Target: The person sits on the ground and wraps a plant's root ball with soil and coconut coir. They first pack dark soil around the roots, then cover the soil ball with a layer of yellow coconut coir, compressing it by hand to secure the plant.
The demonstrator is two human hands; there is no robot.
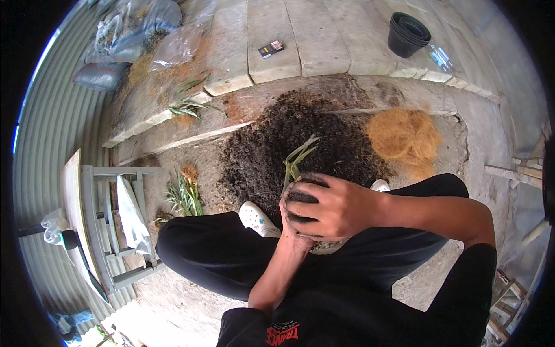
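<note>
A small plant [297,160] with narrow green leaves sticks up from between my two hands, in front of my lap. My right hand [341,209], its fingers dark with soil, is wrapped over the front of my left hand [287,213]. My left hand closes around the plant's base from the left and is largely covered by the right. The plant's roots and whatever surrounds them are hidden inside my hands. Beyond my hands spreads a heap of dark soil [260,150] on the floor.
Brown fibre [404,136] lies right of the soil. More leafy plants [186,195] lie at left, others [188,108] on the ledge. Stacked black pots [407,36] and a small dark pack [270,48] sit farther back. A wooden stool [130,172] and plastic bags [134,29] stand left.
</note>
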